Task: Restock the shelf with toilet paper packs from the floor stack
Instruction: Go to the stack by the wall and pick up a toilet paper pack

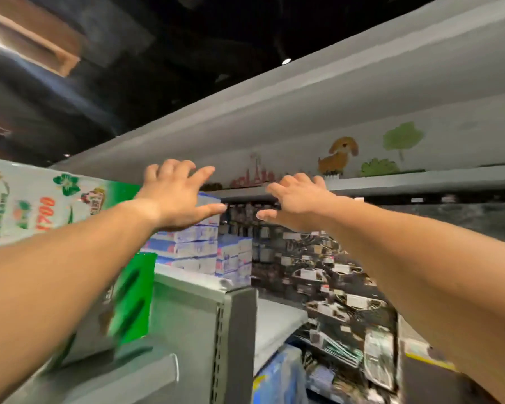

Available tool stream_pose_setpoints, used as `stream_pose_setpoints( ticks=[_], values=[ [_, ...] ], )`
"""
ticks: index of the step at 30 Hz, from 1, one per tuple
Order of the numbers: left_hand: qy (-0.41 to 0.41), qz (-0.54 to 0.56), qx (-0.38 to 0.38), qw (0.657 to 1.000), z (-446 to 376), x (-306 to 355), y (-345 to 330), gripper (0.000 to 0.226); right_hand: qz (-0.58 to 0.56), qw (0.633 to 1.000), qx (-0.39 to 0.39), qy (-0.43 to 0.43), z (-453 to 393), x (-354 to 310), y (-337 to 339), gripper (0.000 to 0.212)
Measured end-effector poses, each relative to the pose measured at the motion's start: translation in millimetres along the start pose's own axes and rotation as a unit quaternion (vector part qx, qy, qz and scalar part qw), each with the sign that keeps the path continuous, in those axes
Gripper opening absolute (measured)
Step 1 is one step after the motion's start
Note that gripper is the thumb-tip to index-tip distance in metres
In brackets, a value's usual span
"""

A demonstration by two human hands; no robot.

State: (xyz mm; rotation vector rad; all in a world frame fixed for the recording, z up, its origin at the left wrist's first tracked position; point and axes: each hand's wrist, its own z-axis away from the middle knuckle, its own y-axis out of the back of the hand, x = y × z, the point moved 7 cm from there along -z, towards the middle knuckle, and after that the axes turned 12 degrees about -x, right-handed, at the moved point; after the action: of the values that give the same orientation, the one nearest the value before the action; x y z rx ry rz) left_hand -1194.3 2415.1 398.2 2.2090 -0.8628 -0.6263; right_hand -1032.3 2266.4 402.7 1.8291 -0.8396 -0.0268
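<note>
Both my arms reach forward and up at the top of a grey shelf unit (193, 310). My left hand (178, 196) is open with fingers spread and holds nothing. My right hand (298, 202) is open too, palm down, a short gap from the left one. A large green and white toilet paper pack (35, 205) stands on top of the shelf at the left, partly behind my left forearm. A stack of white and blue boxes (199, 249) sits on the shelf just beyond my left hand. The picture is blurred.
A grey beam (303, 106) runs across overhead, with a painted dog and trees on the wall below it. Across the aisle, dark racks (327, 275) hold several small hanging goods with price tags. Blue packaging (277, 374) lies low beside the shelf upright.
</note>
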Motion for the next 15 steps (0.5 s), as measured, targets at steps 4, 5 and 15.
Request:
stream_pose_setpoints(
  ticks=[4,5,15],
  values=[
    [-0.044,0.042,-0.012,0.998,5,94,20,0.100,0.002,0.995,-0.056,-0.077,84,79,-24,0.075],
    [-0.058,0.051,-0.012,0.997,7,120,28,0.099,0.004,0.993,-0.063,-0.094,106,99,-26,0.076],
    [-0.200,0.133,-0.027,0.970,54,413,95,0.105,0.022,0.970,-0.122,-0.207,331,294,-45,0.078]
  ],
)
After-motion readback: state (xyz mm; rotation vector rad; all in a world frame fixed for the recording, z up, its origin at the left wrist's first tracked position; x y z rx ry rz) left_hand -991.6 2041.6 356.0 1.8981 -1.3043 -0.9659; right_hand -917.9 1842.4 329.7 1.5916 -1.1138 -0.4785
